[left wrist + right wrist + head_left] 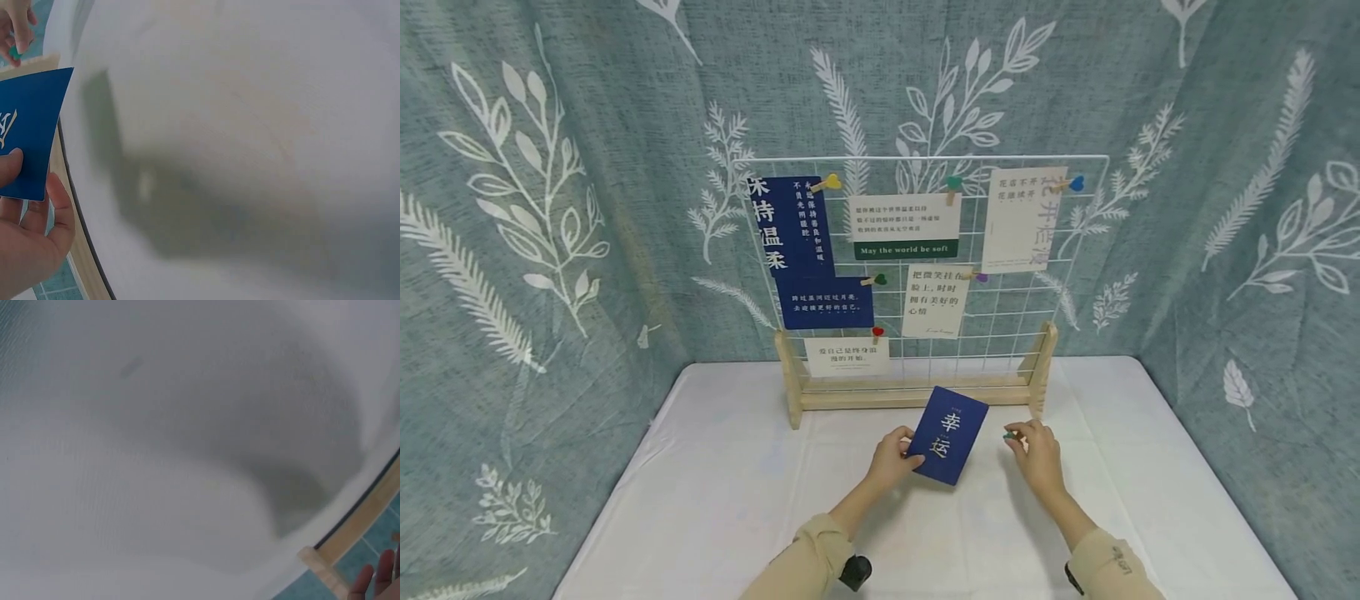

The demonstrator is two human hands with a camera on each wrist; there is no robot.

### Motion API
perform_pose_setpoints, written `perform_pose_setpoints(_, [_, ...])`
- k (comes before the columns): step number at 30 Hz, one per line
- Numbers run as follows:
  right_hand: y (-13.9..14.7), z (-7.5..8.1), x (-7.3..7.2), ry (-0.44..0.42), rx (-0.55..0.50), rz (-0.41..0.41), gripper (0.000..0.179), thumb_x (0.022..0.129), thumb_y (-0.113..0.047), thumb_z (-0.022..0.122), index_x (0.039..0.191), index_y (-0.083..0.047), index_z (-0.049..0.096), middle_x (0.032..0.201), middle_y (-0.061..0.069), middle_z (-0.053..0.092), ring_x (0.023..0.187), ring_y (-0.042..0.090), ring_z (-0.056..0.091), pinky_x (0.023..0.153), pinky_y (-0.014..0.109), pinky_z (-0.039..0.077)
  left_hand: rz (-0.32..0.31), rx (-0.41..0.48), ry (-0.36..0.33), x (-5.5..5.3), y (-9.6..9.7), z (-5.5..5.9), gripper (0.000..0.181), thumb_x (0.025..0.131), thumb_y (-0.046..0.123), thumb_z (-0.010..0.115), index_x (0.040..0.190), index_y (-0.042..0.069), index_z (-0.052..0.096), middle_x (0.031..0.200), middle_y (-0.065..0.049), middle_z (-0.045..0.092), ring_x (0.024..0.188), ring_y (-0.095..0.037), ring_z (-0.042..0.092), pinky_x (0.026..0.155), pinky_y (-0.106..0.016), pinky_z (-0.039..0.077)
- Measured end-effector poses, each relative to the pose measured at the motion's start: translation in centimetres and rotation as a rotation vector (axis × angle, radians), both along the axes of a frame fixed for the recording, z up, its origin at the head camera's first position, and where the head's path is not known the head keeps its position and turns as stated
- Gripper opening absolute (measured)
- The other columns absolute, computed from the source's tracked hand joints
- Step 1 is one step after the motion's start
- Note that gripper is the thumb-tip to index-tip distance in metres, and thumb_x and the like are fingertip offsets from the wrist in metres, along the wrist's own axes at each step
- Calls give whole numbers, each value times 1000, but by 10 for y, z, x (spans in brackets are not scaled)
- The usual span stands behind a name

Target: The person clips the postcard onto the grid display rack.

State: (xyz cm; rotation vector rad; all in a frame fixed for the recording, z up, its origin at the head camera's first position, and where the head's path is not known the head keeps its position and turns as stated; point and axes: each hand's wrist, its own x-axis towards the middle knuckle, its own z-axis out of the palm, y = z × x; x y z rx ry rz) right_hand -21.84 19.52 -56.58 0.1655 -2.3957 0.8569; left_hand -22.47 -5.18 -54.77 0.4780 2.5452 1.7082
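Note:
My left hand (891, 460) holds a dark blue card (964, 446) with two large white characters, thumb on its front and fingers behind. The card is tilted, above the white tabletop and in front of the grid stand. In the left wrist view the thumb (9, 167) presses on the same blue card (39, 125). To the right of the card, my right hand (1041, 462) pinches a small clothespin (1010, 436) with a green end; fingers partly hide it. The right wrist view shows just some fingertips (384, 575) at its lower right corner.
A white wire grid (1000, 312) stands upright in a wooden base (865, 400) at the table's back. Several cards hang on it by heart-topped clothespins, among them a blue card (823, 302) and a white-and-green card (906, 225). Patterned curtains (587, 250) surround the white table (715, 483).

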Motion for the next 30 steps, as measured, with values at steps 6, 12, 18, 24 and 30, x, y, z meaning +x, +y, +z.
perform_pose_setpoints(6, [8, 4, -2, -34, -36, 26, 14, 74, 3, 72, 88, 4, 67, 75, 12, 67, 69, 23, 54, 64, 30, 44, 43, 30, -44, -3, 12, 4, 18, 81, -11, 62, 97, -9, 53, 88, -30, 68, 75, -34, 69, 62, -26, 53])
perform_pose_setpoints(12, [11, 6, 1, -117, -49, 31, 12, 76, 4, 71, 85, 5, 64, 77, 15, 68, 70, 25, 59, 66, 33, 49, 53, 65, -9, -5, 16, 1, 17, 81, -12, 61, 95, -10, 50, 85, -32, 67, 69, -34, 68, 55, -19, 47])
perform_pose_setpoints(18, [16, 13, 0, -88, -109, 12, 13, 75, 7, 70, 87, 6, 63, 81, 18, 69, 72, 29, 63, 67, 36, 53, -10, 181, 55, -37, 25, -37, 19, 84, -2, 65, 97, -5, 52, 83, -24, 71, 65, -23, 69, 52, -24, 51])
perform_pose_setpoints(24, [15, 19, -5, -47, -201, -22, 14, 77, 3, 71, 90, 7, 67, 81, 20, 70, 66, 20, 61, 59, 19, 46, -46, 273, 157, -97, 43, -132, 20, 85, 9, 68, 99, 6, 54, 81, -12, 74, 65, -17, 70, 52, -26, 54])
perform_pose_setpoints(30, [17, 31, -11, -20, -257, -67, 15, 80, 4, 69, 93, 11, 67, 82, 24, 69, 68, 23, 63, 56, 12, 45, 20, 342, 119, -143, 56, -203, 26, 82, 6, 70, 100, 9, 53, 82, -11, 74, 67, -15, 70, 54, -27, 54])
